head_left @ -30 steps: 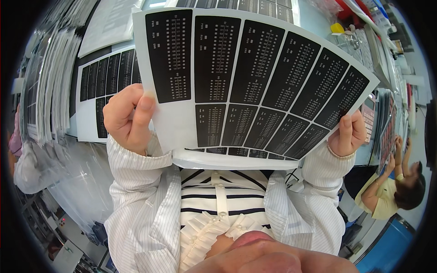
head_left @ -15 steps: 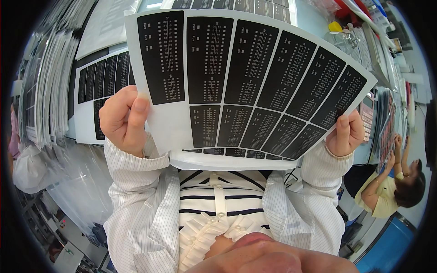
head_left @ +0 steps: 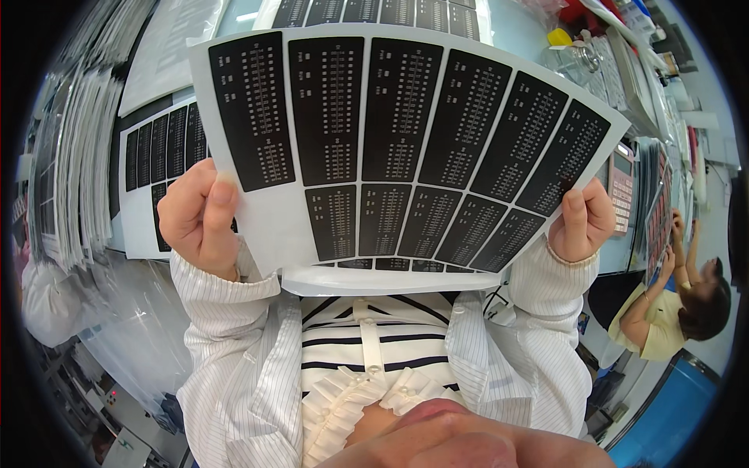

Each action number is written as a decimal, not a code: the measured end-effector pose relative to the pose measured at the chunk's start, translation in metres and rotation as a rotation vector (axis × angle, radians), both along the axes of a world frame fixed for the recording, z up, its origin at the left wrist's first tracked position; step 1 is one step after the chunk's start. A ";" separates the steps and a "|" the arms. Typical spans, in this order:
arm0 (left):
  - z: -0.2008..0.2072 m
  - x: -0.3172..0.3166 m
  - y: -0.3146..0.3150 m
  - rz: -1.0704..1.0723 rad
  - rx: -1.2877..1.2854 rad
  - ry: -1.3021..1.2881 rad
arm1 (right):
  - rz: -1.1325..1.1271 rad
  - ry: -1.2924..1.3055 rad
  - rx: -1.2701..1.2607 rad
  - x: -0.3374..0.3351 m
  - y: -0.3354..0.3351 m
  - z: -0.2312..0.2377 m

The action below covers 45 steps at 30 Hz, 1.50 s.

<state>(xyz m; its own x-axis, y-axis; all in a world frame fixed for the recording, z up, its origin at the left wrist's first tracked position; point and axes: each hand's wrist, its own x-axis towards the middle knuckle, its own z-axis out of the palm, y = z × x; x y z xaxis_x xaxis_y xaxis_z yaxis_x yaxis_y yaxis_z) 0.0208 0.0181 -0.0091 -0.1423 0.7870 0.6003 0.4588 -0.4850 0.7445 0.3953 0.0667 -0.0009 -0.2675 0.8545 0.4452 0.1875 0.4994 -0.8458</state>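
Observation:
Between both hands I hold up a white printed sheet (head_left: 273, 226) bearing two rows of black panels. My left hand (head_left: 201, 214) pinches its left edge, thumb on the front face. On the opposite side, my right hand (head_left: 583, 221) grips the right edge near a black panel, thumb also in front. The sheet bows slightly and tilts. Below its lower edge, close to my chest, shows another strip with black panels (head_left: 392, 264); whether it is a separate sheet I cannot tell. A similar printed sheet (head_left: 142, 217) lies on the table beside my left hand.
Further printed sheets (head_left: 367, 12) lie beyond the held one. Tall stacks of sheets (head_left: 87, 148) stand at the left, above plastic bags (head_left: 55, 304). A pink calculator (head_left: 622, 187) and a glass jar (head_left: 573, 61) are at the right. Another person (head_left: 659, 312) works at far right.
The held sheet and both my hands have shifted a little to the left, and its top edge has dropped slightly. Both hands keep their grip.

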 end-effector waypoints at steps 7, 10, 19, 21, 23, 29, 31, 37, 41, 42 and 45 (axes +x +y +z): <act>0.000 0.003 -0.001 0.033 -0.028 -0.022 | -0.009 -0.004 -0.014 -0.001 0.001 0.001; -0.003 0.001 0.000 0.028 0.015 -0.013 | -0.010 -0.015 0.003 -0.001 0.001 0.002; -0.011 0.000 -0.003 0.091 -0.011 -0.103 | -0.006 -0.003 -0.007 -0.006 0.000 0.004; -0.012 0.000 -0.003 0.085 0.013 -0.086 | -0.005 -0.011 -0.004 -0.006 0.000 0.004; -0.012 -0.001 -0.002 0.093 0.038 -0.073 | -0.005 -0.008 -0.004 -0.006 0.000 0.004; -0.012 -0.001 -0.003 0.060 0.018 -0.094 | -0.009 -0.015 -0.009 -0.006 -0.001 0.003; -0.012 -0.001 -0.003 0.075 0.005 -0.100 | -0.007 -0.016 -0.005 -0.006 0.000 0.003; -0.012 -0.003 -0.004 0.041 0.001 -0.103 | -0.018 -0.028 -0.002 -0.007 -0.001 0.003; -0.013 -0.003 -0.004 0.045 0.016 -0.108 | -0.023 -0.036 0.004 -0.009 -0.002 0.005; -0.013 -0.003 -0.004 0.050 0.005 -0.104 | -0.024 -0.034 -0.001 -0.009 -0.002 0.006; -0.014 -0.001 -0.005 0.062 0.003 -0.116 | -0.021 -0.015 -0.022 -0.012 -0.001 0.006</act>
